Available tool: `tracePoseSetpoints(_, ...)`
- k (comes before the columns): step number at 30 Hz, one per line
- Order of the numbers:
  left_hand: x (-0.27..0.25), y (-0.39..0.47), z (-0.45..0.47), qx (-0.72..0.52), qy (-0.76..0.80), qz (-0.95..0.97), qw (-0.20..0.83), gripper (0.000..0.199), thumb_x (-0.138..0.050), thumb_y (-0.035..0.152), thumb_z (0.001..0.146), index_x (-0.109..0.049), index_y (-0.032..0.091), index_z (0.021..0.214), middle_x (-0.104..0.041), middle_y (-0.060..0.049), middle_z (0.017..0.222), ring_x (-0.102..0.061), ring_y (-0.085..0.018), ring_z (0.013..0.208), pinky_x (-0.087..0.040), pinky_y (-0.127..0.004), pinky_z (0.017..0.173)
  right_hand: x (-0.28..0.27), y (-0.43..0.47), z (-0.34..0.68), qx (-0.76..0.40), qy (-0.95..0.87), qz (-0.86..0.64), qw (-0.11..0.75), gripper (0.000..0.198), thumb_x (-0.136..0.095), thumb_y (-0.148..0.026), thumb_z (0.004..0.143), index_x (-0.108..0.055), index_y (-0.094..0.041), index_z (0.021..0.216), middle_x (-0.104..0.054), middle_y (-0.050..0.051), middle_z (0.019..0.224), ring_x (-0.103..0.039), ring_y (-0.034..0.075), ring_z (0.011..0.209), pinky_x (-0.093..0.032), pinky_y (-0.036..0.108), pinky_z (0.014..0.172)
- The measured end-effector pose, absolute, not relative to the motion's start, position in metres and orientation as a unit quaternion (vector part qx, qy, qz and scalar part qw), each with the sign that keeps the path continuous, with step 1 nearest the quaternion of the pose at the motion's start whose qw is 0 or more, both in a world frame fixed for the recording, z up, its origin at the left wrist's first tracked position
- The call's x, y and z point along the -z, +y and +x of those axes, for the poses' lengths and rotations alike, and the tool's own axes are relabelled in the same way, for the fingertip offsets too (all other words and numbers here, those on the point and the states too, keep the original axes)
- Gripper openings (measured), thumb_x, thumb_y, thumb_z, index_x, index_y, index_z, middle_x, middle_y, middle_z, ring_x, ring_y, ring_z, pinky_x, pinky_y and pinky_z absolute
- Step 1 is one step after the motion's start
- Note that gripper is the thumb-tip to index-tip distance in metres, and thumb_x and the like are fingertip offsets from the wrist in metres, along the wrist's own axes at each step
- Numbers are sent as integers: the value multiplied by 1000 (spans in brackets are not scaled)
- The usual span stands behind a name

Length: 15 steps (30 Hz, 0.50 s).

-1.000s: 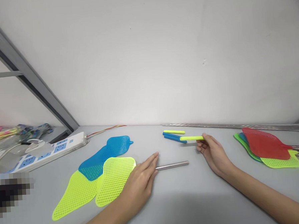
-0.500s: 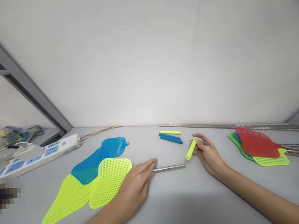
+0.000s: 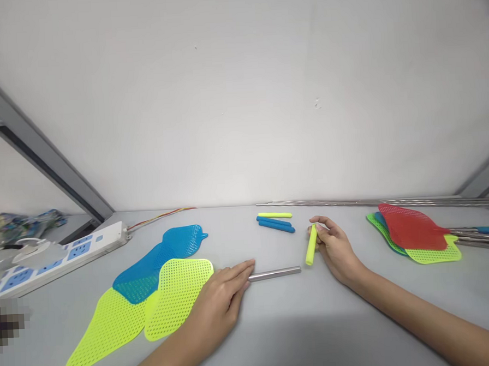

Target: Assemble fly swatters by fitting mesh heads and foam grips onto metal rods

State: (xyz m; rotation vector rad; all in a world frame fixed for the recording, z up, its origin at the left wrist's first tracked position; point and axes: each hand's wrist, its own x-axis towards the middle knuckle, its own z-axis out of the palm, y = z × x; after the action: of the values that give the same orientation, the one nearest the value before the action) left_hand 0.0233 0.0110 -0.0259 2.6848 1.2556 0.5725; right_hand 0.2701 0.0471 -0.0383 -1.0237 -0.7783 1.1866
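In the head view, my left hand (image 3: 228,290) lies low over the table, fingers straight and together. A silver metal tube (image 3: 276,273) comes out between its fingers and thumb and points right; the tube's left end is hidden under the hand. My right hand (image 3: 334,249) pinches a bright yellow handle sleeve (image 3: 312,246) near its upper end. The sleeve is tilted, its lower end close to the tube's free end but apart from it. Beside my left hand lies a yellow perforated fly swatter head (image 3: 180,295), partly covered by the wrist.
Blue swatter heads (image 3: 150,267) lie at left near a white power strip (image 3: 76,254). Blue sleeves (image 3: 276,225) and a yellow sleeve (image 3: 274,215) lie further back. Thin metal rods (image 3: 352,202) run along the wall. A red swatter (image 3: 413,229) tops a stack at right.
My right hand has turned the yellow sleeve a little more upright. The whole view has shifted slightly. My left hand stays on the metal tube.
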Motion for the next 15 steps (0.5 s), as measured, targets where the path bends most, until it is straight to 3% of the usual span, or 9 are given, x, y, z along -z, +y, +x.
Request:
tracePoseSetpoints(8, 26, 12, 23, -168, 432, 883, 78, 35, -35, 24, 83, -42, 31, 117, -49, 4, 118, -46, -15, 106, -40, -36, 89, 44, 50, 272, -527, -331, -418, 662, 22, -53, -36, 71, -54, -19, 84, -41, -2, 55, -41, 10, 50, -35, 25, 51)
tracePoseSetpoints(15, 24, 9, 24, -222, 424, 874, 88, 31, -38, 25, 81, -50, 28, 110, -55, 2, 110, -50, -15, 101, -42, -32, 87, 37, 47, 271, -531, -320, -403, 673, 21, -59, -32, 67, -54, -20, 84, -44, -1, 70, -41, 8, 54, -36, 23, 51)
